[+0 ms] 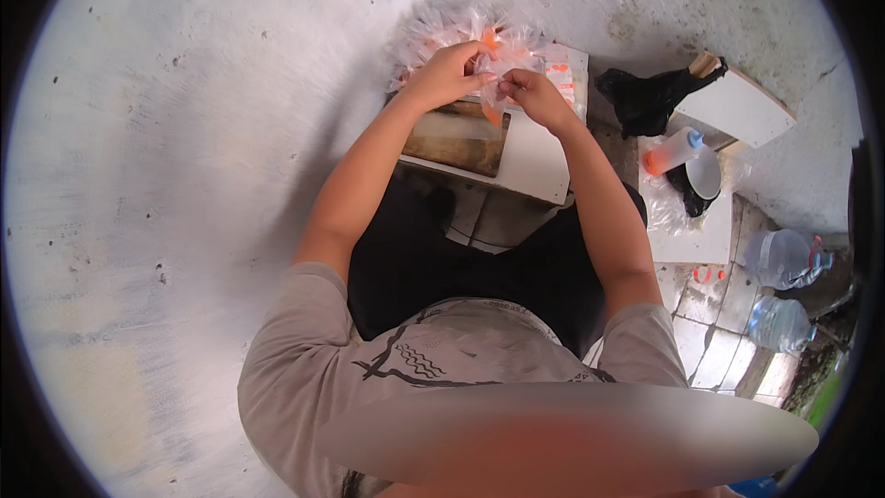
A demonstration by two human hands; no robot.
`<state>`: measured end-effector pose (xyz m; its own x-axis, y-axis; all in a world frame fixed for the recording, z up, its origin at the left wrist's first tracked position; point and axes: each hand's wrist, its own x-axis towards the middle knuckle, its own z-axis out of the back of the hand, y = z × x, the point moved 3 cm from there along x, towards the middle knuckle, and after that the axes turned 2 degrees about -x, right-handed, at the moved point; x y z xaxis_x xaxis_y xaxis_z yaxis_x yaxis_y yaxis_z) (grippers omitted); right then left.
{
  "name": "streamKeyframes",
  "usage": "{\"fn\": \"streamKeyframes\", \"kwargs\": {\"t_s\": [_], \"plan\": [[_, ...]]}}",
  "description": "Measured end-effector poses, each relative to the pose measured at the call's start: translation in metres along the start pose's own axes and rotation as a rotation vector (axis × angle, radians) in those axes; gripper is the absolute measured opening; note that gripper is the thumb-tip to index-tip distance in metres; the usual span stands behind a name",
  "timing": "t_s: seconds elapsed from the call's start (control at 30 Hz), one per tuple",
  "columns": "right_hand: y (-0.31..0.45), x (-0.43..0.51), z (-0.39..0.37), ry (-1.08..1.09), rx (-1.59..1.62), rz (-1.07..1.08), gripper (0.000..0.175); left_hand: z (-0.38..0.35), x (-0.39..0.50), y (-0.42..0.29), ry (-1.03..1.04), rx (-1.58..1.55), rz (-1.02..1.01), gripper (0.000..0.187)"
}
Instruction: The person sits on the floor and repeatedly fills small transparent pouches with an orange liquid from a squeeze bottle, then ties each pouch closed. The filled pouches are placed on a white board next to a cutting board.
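Observation:
A small clear plastic bag (491,111) with something orange in its lower corner hangs between my two hands. My left hand (451,75) grips its upper part between thumb and fingers. With fingertips pinched, my right hand (538,95) holds the bag's right side. Directly behind them is a heap of similar clear plastic bags (422,31), some showing orange contents. Beneath my hands, a worn brown wooden board (456,142) lies on a low white table (536,162). A packet with orange print (560,79) is just right of my right hand, partly covered by clear plastic.
Walls rise at the left and behind the table. To the right, a black plastic bag (639,100) hangs by a white panel (743,107). A squeeze bottle with orange liquid (672,151) and a round container (704,173) stand on a white board (691,242). Large water bottles (781,259) lie beyond.

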<state>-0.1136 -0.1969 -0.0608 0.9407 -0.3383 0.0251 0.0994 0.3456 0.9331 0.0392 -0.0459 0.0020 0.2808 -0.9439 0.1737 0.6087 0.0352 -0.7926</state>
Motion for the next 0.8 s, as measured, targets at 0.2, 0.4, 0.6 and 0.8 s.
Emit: {"fn": "streamKeyframes", "kwargs": {"t_s": [0.2, 0.4, 0.6, 0.8], "plan": [[-0.018, 0.008, -0.001, 0.071, -0.178, 0.02, 0.02, 0.019, -0.008, 0.022, 0.041, 0.053, -0.011, 0.034], [-0.023, -0.008, -0.001, 0.108, -0.15, -0.024, 0.017, 0.04, -0.015, 0.031, 0.028, -0.126, 0.001, 0.03], [-0.018, -0.01, -0.01, 0.119, -0.158, 0.074, 0.017, 0.01, -0.017, 0.016, -0.007, 0.063, -0.074, 0.029], [0.001, -0.011, -0.018, 0.099, -0.191, 0.116, 0.017, 0.029, -0.02, 0.018, -0.122, 0.008, -0.051, 0.018]]}}
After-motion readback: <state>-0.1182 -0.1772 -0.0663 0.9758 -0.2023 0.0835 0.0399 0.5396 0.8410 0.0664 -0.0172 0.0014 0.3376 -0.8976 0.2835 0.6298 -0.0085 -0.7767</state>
